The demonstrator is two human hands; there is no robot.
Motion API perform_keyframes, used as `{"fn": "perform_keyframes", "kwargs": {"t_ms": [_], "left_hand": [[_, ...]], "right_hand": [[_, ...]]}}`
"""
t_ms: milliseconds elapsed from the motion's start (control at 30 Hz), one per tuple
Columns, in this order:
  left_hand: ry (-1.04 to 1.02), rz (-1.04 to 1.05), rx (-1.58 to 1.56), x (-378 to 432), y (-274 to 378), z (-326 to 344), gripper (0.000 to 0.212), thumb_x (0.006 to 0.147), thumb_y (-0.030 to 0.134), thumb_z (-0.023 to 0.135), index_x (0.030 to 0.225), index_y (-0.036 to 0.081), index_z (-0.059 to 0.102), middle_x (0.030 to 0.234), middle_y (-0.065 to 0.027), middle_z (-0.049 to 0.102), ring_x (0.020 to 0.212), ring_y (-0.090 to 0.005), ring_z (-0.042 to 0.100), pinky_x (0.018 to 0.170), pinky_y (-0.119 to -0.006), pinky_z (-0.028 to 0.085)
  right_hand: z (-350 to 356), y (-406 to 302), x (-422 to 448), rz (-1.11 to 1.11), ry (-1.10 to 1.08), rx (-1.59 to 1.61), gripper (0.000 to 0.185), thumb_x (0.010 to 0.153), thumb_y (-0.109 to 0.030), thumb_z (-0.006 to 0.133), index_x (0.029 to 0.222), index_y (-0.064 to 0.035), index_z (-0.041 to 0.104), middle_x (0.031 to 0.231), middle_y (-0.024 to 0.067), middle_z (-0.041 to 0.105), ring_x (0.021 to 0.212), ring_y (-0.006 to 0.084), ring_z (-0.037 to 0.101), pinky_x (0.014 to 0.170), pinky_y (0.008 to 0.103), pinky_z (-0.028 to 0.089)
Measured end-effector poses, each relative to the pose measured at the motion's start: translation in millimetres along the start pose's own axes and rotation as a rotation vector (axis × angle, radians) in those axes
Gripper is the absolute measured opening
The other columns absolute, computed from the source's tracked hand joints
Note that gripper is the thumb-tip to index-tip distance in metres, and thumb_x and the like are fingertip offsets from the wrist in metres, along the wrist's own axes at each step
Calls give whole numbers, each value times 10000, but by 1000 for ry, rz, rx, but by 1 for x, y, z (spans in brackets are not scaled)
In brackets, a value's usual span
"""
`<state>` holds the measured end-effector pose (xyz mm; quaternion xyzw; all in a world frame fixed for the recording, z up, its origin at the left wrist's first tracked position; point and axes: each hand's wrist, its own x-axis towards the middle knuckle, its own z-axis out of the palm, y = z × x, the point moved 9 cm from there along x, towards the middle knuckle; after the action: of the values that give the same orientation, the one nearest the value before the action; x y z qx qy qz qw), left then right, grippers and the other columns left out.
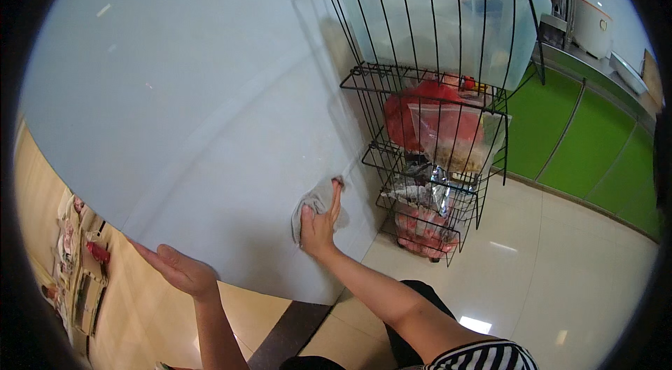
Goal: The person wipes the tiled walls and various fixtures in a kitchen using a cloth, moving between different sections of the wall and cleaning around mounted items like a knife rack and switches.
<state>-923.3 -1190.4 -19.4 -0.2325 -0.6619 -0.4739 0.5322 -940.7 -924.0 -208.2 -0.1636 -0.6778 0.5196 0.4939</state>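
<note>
Before me stands a large white glossy wall surface [184,107]. My right hand [320,225] presses a grey cloth [310,204] against its lower part, near the wire rack; the thumb lies on the cloth and the fingers reach over its right side. Part of the cloth is hidden under the hand. My left hand [181,270] rests at the wall's lower left edge with its fingers along that edge; it holds no object that I can see.
A black wire rack [420,91] stands right of the wall, holding a translucent plastic bin [446,28], a red bag [404,112] and other bagged items. Beyond are green cabinet doors [551,123] under a metal counter. A cluttered shelf [86,296] is at far left.
</note>
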Motion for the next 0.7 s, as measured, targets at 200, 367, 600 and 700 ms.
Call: {"fn": "perform_keyframes", "kwargs": {"t_ms": [200,367,600,700], "left_hand": [[55,-30,11,-3,-6,1,514,1022,191,286,1426,-107,176,1473,-255,252,1348,-314,301,1108,-382,254],[39,25,28,0,1,-2,510,1028,204,294,1421,-105,193,1468,-261,260,1346,-318,307,1109,-384,259],[12,-12,-35,2,-5,2,534,1028,256,310,1432,-76,202,1461,-257,277,1321,-316,339,1091,-382,280],[9,101,19,4,-9,-5,542,1026,272,318,1435,-66,206,1459,-253,284,1324,-316,336,1092,-385,281]], "right_hand": [[-24,94,62,276,106,-34,689,956,-306,424,1379,181,182,1481,329,133,1383,431,130,1134,458,84],[-12,134,3,417,49,121,529,978,-245,394,1316,157,329,1408,310,312,1322,423,280,1118,396,195],[-81,151,-64,405,78,216,431,859,-67,502,1273,24,426,1143,189,564,1042,268,532,927,328,408],[-133,125,-66,306,107,164,427,802,-47,535,1216,18,454,1054,146,595,922,224,567,856,315,447]]}}
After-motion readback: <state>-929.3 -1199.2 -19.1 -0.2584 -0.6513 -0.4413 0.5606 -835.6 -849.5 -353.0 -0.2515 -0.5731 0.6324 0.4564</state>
